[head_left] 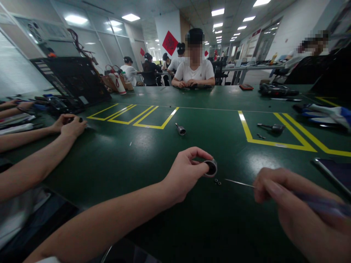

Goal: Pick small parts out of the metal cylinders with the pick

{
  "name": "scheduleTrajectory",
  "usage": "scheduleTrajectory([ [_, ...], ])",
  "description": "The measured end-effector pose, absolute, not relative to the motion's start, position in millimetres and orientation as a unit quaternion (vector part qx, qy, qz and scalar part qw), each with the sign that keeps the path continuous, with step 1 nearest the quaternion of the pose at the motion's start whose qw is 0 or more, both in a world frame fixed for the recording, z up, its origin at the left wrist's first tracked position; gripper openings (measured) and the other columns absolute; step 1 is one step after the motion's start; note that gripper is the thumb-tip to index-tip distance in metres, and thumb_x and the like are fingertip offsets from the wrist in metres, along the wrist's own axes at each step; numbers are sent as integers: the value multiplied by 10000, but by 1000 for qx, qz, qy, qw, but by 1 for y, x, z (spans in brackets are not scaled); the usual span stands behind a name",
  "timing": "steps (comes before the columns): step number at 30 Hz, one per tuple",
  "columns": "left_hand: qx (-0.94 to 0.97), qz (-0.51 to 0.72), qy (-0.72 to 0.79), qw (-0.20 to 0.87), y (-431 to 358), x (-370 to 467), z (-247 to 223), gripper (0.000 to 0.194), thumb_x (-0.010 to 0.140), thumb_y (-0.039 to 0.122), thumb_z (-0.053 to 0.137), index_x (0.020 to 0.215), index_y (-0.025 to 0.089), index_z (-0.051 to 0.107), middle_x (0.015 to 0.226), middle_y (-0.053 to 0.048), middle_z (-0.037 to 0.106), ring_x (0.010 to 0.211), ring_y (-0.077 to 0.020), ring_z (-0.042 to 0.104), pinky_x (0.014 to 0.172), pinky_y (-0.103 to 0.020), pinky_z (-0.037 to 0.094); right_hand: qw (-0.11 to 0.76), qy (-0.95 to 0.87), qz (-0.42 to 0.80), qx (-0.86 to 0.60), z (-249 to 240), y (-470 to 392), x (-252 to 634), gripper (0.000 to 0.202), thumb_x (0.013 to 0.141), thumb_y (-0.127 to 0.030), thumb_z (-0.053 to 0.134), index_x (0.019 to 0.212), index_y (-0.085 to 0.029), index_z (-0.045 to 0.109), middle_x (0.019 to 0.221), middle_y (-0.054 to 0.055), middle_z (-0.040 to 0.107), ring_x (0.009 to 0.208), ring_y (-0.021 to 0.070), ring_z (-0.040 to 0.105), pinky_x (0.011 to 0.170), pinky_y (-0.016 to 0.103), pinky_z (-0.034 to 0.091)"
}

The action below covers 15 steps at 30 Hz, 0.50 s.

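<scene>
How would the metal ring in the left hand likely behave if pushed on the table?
The metal ring would probably roll on edge, being round. It is likely stiff: the left hand pinches it without visible bending. Its sheen suggests possible slipping.

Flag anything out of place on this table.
One grey metal cup-ended part lies on the green tabletop outside the yellow tape outlines, while a similar dark part lies inside one; possibly misplaced.

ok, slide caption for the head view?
Left hand holds a hollow metal part, right hand a thin pointed tool; small rings lie between.
</scene>
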<state>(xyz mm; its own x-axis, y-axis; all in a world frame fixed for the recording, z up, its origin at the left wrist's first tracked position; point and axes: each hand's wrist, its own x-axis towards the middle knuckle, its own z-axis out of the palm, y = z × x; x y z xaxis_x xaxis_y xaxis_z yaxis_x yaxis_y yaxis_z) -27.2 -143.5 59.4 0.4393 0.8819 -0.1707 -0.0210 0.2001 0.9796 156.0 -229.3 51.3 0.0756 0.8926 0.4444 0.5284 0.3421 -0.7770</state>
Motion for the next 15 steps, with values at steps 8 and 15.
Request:
scheduleTrajectory([
  [8,497,351,414,677,-142,-26,64,180,675,38,606,834,122,590,784,-28,664,725,-128,639,744,-311,528,446,-548,404,-581,25,-199,166,296,853,-391,485,641,-201,566,584,-6,545,598,154,506,573,287,388],
  [15,493,350,417,679,-142,-26,64,186,674,11,592,823,122,590,793,-34,663,716,-127,638,732,-307,529,405,-586,345,-611,29,-201,163,320,854,-372,439,600,-210,546,564,-5,550,587,157,510,557,289,388],
])
